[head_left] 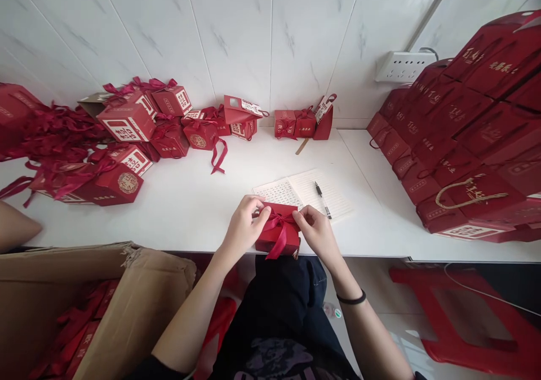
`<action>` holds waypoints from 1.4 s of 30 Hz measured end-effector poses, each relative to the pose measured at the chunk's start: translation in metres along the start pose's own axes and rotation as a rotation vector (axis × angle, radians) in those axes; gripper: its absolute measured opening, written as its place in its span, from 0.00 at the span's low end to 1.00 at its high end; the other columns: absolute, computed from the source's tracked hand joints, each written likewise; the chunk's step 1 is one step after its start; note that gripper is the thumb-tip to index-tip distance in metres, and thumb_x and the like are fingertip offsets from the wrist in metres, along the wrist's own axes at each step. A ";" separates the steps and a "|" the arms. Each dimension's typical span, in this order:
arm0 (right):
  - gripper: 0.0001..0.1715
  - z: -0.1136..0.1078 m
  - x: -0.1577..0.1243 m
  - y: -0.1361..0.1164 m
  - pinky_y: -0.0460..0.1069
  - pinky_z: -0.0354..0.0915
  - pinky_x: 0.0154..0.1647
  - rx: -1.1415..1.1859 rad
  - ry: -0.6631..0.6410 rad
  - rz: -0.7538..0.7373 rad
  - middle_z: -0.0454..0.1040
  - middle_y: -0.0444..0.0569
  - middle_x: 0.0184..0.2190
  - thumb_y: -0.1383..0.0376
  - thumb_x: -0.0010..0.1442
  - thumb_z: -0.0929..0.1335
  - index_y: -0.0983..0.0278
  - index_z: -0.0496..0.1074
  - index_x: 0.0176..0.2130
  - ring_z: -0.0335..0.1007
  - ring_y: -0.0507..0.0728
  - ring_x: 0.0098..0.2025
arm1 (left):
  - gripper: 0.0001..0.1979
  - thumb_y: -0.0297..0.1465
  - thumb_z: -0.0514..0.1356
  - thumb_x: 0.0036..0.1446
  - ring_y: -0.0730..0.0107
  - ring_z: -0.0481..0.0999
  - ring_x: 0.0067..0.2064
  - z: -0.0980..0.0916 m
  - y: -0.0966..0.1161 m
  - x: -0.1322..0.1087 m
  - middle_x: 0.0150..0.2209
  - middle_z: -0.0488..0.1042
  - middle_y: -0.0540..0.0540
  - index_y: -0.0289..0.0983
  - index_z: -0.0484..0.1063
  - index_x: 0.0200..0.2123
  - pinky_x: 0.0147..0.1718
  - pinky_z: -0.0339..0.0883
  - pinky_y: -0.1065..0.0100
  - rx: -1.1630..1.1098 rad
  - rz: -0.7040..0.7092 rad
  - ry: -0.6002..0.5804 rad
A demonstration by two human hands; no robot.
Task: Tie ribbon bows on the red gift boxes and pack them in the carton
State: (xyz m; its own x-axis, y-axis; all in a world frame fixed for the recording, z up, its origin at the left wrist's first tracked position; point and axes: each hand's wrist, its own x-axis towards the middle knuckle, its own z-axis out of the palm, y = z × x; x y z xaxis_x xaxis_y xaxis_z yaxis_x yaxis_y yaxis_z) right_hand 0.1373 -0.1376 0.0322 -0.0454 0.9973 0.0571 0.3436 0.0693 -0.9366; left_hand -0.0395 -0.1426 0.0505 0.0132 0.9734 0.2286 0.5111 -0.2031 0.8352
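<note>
Seen from above, a person sits at a white tabletop that runs along a white tiled wall.

At far left, an open brown cardboard carton below the table edge holds flat red pieces with ribbons. Above it on the table lies a loose heap of small red gift boxes with dark red ribbons; roughly ten show, though tangled ribbon hides the exact count.

In the centre, at the near table edge, sits one small red paper gift box, its long axis running left to right. A red satin ribbon crosses its top in a half-formed bow, with a tail hanging over the front. The left hand pinches one loop of the bow, thumb and fingers pressed together on ribbon. The right hand pinches the other loop the same way; a black band circles that wrist. The box lies directly between the hands, each equally near.

Just behind the box lies one open lined notebook, with one black pen resting on its right page.

Against the wall stand three more small red boxes.

At far right rises a tall stack of flat red paper gift bags, too many to count, and a white power strip on the wall. One red plastic stool stands under the table.
</note>
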 end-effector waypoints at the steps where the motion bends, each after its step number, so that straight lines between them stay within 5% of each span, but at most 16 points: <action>1: 0.22 0.000 0.001 0.002 0.47 0.56 0.24 0.003 -0.005 0.009 0.63 0.42 0.19 0.51 0.59 0.63 0.62 0.60 0.23 0.59 0.52 0.23 | 0.11 0.36 0.53 0.58 0.65 0.72 0.47 0.002 -0.001 -0.004 0.43 0.70 0.44 0.38 0.61 0.25 0.40 0.71 0.66 -0.045 -0.023 0.027; 5: 0.17 0.001 -0.004 0.004 0.47 0.60 0.24 -0.046 0.077 -0.052 0.65 0.43 0.23 0.52 0.61 0.63 0.63 0.64 0.30 0.61 0.52 0.23 | 0.14 0.36 0.54 0.58 0.65 0.71 0.48 0.007 -0.001 -0.017 0.43 0.70 0.44 0.38 0.60 0.22 0.43 0.70 0.66 -0.155 -0.088 0.113; 8: 0.14 0.000 -0.019 -0.003 0.52 0.67 0.31 -0.246 0.250 -0.333 0.67 0.51 0.34 0.57 0.62 0.64 0.64 0.67 0.42 0.66 0.55 0.31 | 0.14 0.36 0.55 0.57 0.65 0.71 0.48 0.005 -0.001 -0.020 0.44 0.70 0.44 0.38 0.61 0.21 0.46 0.69 0.65 -0.197 -0.124 0.122; 13: 0.18 -0.002 -0.044 -0.015 0.60 0.69 0.43 -0.609 -0.040 -0.781 0.62 0.59 0.51 0.59 0.62 0.67 0.61 0.68 0.51 0.65 0.64 0.48 | 0.12 0.34 0.56 0.56 0.64 0.71 0.49 -0.003 -0.003 -0.016 0.41 0.71 0.45 0.38 0.62 0.22 0.48 0.67 0.63 -0.200 -0.092 0.067; 22: 0.07 -0.015 -0.045 -0.004 0.53 0.72 0.44 -0.450 0.000 -0.721 0.71 0.55 0.44 0.71 0.64 0.64 0.63 0.69 0.42 0.71 0.58 0.46 | 0.09 0.33 0.56 0.54 0.64 0.71 0.48 0.000 -0.008 -0.012 0.41 0.71 0.45 0.38 0.61 0.24 0.45 0.68 0.63 -0.213 -0.099 0.056; 27: 0.11 -0.024 -0.047 -0.001 0.49 0.73 0.40 -0.366 0.066 -0.627 0.75 0.49 0.38 0.72 0.64 0.62 0.61 0.71 0.42 0.74 0.55 0.41 | 0.07 0.33 0.56 0.51 0.67 0.70 0.37 -0.001 -0.003 -0.012 0.31 0.69 0.48 0.39 0.61 0.25 0.38 0.67 0.65 -0.056 -0.070 0.167; 31: 0.08 -0.029 -0.045 0.002 0.47 0.72 0.32 -0.387 0.111 -0.484 0.76 0.47 0.32 0.69 0.63 0.63 0.62 0.71 0.39 0.74 0.53 0.32 | 0.06 0.34 0.55 0.53 0.72 0.67 0.28 -0.005 0.002 -0.014 0.25 0.66 0.52 0.40 0.62 0.27 0.30 0.65 0.70 -0.078 -0.154 0.114; 34: 0.06 -0.032 -0.041 -0.003 0.49 0.70 0.31 -0.474 0.285 -0.437 0.74 0.47 0.31 0.68 0.62 0.64 0.63 0.70 0.38 0.72 0.54 0.30 | 0.05 0.34 0.55 0.53 0.73 0.66 0.26 -0.007 0.004 -0.014 0.23 0.65 0.53 0.40 0.63 0.28 0.27 0.63 0.71 -0.124 -0.197 0.083; 37: 0.06 -0.027 -0.037 -0.018 0.54 0.69 0.37 -0.536 0.474 -0.567 0.72 0.52 0.35 0.68 0.62 0.64 0.63 0.70 0.39 0.70 0.59 0.38 | 0.05 0.34 0.56 0.51 0.73 0.67 0.26 -0.008 0.006 -0.012 0.23 0.65 0.53 0.40 0.63 0.28 0.27 0.62 0.71 -0.122 -0.213 0.075; 39: 0.08 -0.019 -0.036 -0.029 0.57 0.68 0.40 -0.532 0.408 -0.694 0.71 0.53 0.37 0.70 0.61 0.64 0.62 0.70 0.42 0.68 0.60 0.41 | 0.06 0.36 0.56 0.52 0.72 0.67 0.26 -0.008 0.007 -0.009 0.23 0.66 0.52 0.39 0.65 0.29 0.27 0.62 0.70 -0.107 -0.221 0.063; 42: 0.12 -0.002 -0.038 -0.039 0.59 0.66 0.45 -0.544 0.139 -0.838 0.73 0.54 0.42 0.69 0.62 0.65 0.62 0.69 0.47 0.68 0.61 0.46 | 0.11 0.40 0.57 0.53 0.72 0.67 0.25 -0.008 0.008 -0.004 0.26 0.69 0.51 0.39 0.66 0.28 0.26 0.62 0.70 -0.064 -0.236 0.024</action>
State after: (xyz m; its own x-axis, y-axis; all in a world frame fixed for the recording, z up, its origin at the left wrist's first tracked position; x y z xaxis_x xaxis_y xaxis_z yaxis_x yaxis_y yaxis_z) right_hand 0.1271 -0.1783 0.0671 -0.3710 0.6140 0.6967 0.6341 0.7156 -0.2929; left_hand -0.0423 -0.1495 0.0607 -0.1207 0.9921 0.0349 0.4419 0.0222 0.8968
